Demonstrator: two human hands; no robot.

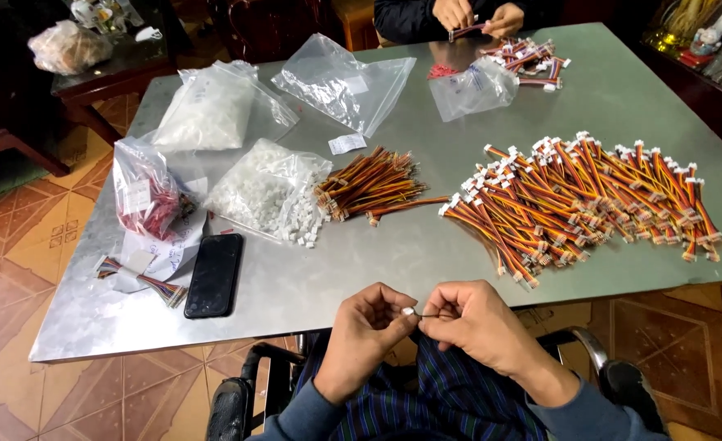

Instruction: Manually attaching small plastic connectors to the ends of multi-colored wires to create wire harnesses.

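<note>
Small white connector (409,311) pinched in left hand (366,324), thin dark wire (433,315) gripped by right hand (473,320), held above lap

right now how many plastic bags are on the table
5: two clear bags at the far left and far middle, one of white connectors, one of red parts at the left edge, one small bag by the other person. None seem hidden.

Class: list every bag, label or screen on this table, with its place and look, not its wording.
Clear bag: far centre, flat.
Bag of white parts: far left.
Open bag of white connectors: centre-left.
Bag of red pieces: left.
Small bag: far side.
White label: centre.
Phone: near left, dark screen.
</note>
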